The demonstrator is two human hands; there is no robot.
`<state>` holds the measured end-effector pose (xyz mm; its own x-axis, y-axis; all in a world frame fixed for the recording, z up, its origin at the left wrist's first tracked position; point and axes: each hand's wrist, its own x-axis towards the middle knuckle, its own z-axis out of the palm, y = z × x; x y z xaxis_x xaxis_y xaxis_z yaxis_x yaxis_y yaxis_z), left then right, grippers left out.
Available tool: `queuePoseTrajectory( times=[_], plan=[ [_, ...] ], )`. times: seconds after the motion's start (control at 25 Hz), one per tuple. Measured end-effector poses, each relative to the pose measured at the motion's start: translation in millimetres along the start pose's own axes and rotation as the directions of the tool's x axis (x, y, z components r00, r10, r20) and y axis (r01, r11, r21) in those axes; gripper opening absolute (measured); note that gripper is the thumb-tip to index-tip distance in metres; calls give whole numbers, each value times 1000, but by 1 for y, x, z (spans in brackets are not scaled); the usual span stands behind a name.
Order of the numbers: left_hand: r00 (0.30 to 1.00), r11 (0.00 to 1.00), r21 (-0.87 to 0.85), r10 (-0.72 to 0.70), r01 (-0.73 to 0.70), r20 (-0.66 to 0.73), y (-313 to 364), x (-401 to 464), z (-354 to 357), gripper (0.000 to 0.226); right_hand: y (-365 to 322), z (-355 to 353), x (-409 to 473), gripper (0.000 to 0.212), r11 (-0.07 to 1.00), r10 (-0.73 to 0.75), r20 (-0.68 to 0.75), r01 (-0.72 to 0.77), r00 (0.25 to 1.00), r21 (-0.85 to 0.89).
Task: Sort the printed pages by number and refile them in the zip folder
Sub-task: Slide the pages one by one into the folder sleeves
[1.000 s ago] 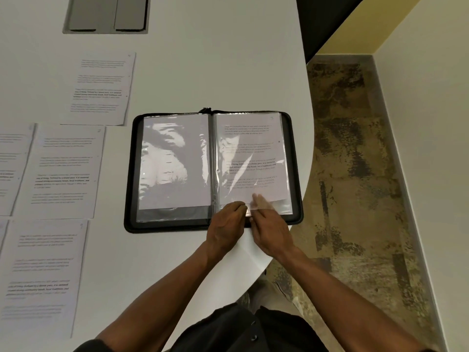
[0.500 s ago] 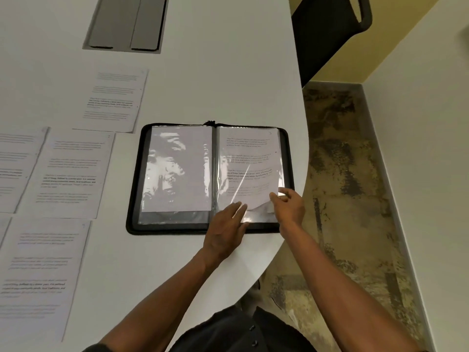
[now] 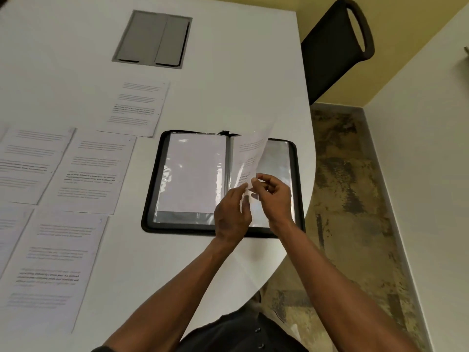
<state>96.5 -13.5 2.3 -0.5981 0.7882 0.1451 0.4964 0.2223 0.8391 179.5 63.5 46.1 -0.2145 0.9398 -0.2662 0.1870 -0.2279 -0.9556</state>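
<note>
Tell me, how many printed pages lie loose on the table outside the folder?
5 in view: one beyond the folder's left corner, two in the middle row, two nearest. More may lie beyond the left edge.

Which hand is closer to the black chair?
Right. The right hand is over the folder's right half, on the chair's side; the left hand is farther left.

The clear plastic sleeve holding a printed page (image 3: 250, 154), flat a second ago, was lifted off the right half of the black zip folder (image 3: 295, 158). The right hand (image 3: 275, 196) pinched its lower edge, and the left hand (image 3: 232, 215) rose beside it.
</note>
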Motion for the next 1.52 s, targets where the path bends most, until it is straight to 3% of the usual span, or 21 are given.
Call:
queuePoseTrajectory(
  times=[0.12, 0.24, 0.36, 0.48, 0.64, 0.72, 0.8, 0.88, 1.04, 1.12, 1.28, 1.4, 1.52],
  plan=[
    [984, 991, -79, -120, 110, -134, -6, 3, -30, 27, -4, 15, -13, 19, 999, -24, 88, 27, 996, -40],
    [946, 970, -102, -237, 220, -221, -29, 2, -64, 16, 7, 24, -24, 35, 932, 17, 254, 77, 967, -354],
    [889, 918, -193, -388, 347, -244, -54, -6, -90, 21, 36, 38, -27, 56, 650, 148, 510, 305, 847, -696],
    [853, 876, -235, -471, 422, -225, -70, -10, -110, 45, 61, 56, -27, 70, 424, 334, 597, 449, 730, -786],
    [939, 940, 41, -336, 340, -77, -105, -9, -130, 73, 77, 77, -30, 79, 189, 452, 600, 587, 660, -788],
    [952, 938, 185, -305, 294, 33, -118, -7, -139, 64, 80, 85, -34, 79, 155, 481, 583, 591, 654, -791],
    [956, 924, 291, -282, 246, 85, -128, -3, -146, 33, 82, 90, -35, 77, 130, 477, 576, 595, 664, -793],
    [957, 910, 354, -269, 217, 106, -138, -3, -148, 16, 84, 93, -34, 75, 109, 468, 576, 602, 671, -791],
    [951, 827, 542, -270, 149, 151, -168, -8, -143, 10, 93, 89, -35, 73, 46, 471, 564, 619, 678, -784],
    [941, 804, 578, -289, 138, 178, -179, -12, -141, 22, 98, 88, -37, 73, 16, 456, 560, 623, 691, -782],
    [947, 807, 580, -264, 113, 184, -179, -15, -140, 24, 96, 92, -37, 73, 44, 471, 563, 619, 679, -784],
    [927, 735, 673, -308, 87, 216, -172, -10, -137, 20, 89, 95, -33, 72, 41, 472, 569, 628, 673, -777],
    [866, 676, 733, -406, 70, 292, -164, -8, -134, 33, 78, 102, -28, 64, 55, 326, 625, 645, 710, -762]
  ],
)
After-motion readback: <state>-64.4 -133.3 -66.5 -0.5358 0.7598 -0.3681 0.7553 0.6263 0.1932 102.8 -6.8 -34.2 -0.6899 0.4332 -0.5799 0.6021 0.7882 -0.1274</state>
